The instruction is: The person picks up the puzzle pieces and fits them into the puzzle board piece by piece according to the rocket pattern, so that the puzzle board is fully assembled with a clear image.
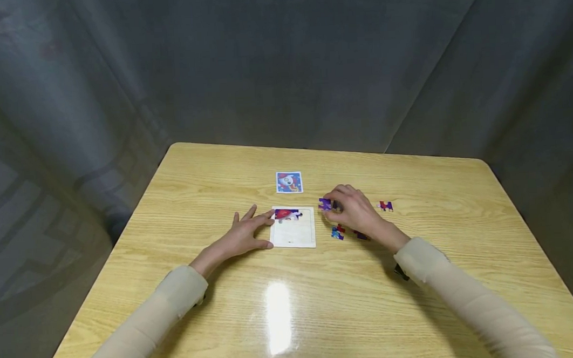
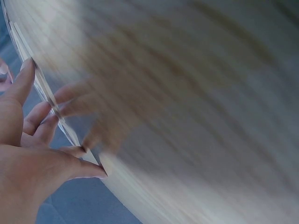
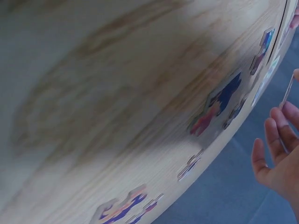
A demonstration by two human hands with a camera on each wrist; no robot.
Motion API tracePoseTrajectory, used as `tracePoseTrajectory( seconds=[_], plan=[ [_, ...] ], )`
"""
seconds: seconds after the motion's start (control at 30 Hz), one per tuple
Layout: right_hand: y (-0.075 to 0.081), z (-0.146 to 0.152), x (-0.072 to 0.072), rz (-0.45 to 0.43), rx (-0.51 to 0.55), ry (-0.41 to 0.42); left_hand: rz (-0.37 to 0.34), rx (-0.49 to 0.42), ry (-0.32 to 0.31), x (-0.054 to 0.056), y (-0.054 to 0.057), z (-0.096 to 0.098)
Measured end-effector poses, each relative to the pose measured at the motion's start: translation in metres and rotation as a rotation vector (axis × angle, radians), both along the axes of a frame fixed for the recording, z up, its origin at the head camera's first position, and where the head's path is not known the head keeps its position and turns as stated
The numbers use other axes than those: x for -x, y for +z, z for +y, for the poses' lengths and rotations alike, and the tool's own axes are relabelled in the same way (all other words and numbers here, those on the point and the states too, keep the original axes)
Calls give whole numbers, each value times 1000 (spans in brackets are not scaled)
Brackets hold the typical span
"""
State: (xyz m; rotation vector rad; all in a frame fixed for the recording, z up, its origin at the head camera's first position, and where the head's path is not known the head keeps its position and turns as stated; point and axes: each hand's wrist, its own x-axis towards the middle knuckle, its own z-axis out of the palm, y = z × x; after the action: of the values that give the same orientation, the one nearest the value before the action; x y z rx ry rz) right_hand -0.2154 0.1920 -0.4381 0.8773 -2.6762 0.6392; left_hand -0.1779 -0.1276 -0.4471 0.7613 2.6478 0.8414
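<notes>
Puzzle piece (image 1: 324, 204) in right hand (image 1: 355, 207), tray mark (image 1: 290, 242) illegible

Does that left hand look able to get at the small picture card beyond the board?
Probably yes: the left hand touches the board's left edge, and only bare tabletop seems to lie between it and the picture card.
</notes>
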Motion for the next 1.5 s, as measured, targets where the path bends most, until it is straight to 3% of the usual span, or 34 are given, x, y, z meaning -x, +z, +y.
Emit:
tracePoseTrajectory(
  seconds=[0.8,1.5],
  plan=[
    [-1,-21,0,-104,-49,16,5,-4,-1,0,-1,1],
    [-8,-37,-1,-61,-78,71,13,-4,1,0,0,-1]
  ],
)
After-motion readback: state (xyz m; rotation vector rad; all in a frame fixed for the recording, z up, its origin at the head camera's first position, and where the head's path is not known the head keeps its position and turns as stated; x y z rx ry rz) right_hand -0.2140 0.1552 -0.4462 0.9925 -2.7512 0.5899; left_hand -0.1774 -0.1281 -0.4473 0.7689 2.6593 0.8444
